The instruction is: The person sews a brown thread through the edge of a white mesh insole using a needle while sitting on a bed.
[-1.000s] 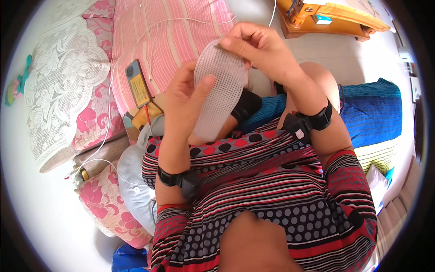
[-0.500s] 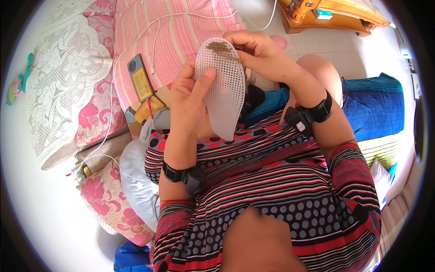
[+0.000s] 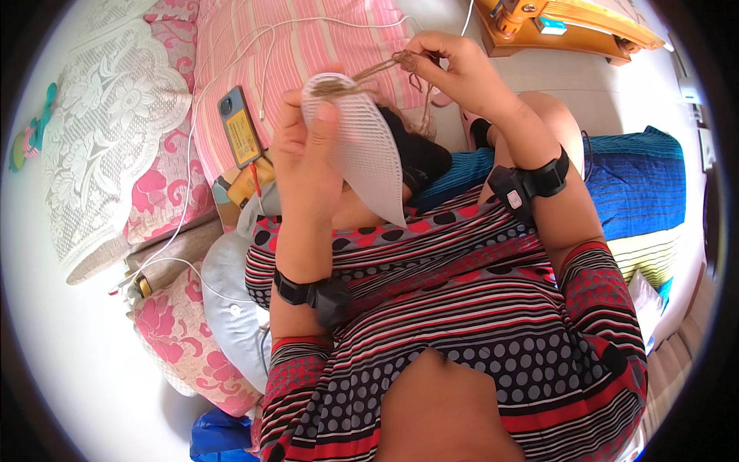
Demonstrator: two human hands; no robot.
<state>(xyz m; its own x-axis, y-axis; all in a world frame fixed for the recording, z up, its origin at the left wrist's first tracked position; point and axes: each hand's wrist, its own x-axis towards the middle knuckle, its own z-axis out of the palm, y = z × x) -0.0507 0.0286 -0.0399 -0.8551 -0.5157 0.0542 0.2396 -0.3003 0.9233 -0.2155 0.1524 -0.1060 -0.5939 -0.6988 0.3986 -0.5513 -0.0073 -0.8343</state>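
My left hand [image 3: 304,165] grips a white plastic mesh sheet shaped like a shoe sole [image 3: 368,150], thumb on its face and fingers behind. The sheet is tilted, its narrow end pointing down toward my lap. Brown stitching covers a patch near its rounded top. From that patch brown yarn [image 3: 375,71] stretches up and to the right into my right hand [image 3: 454,65], whose fingers are closed on it. A loose length of yarn hangs below the right hand. Whether a needle is in those fingers cannot be seen.
A phone [image 3: 240,129] with a red plug lies on the pink striped cloth [image 3: 308,42] at the left, beside a yellow item [image 3: 258,181]. White cables cross the cloth. A wooden furniture base [image 3: 554,38] stands at the far right. Blue striped fabric [image 3: 639,181] lies beside my leg.
My right hand has moved up and away from the sheet, drawing the brown yarn out. My left hand has shifted slightly left, and the mesh sheet has tilted.
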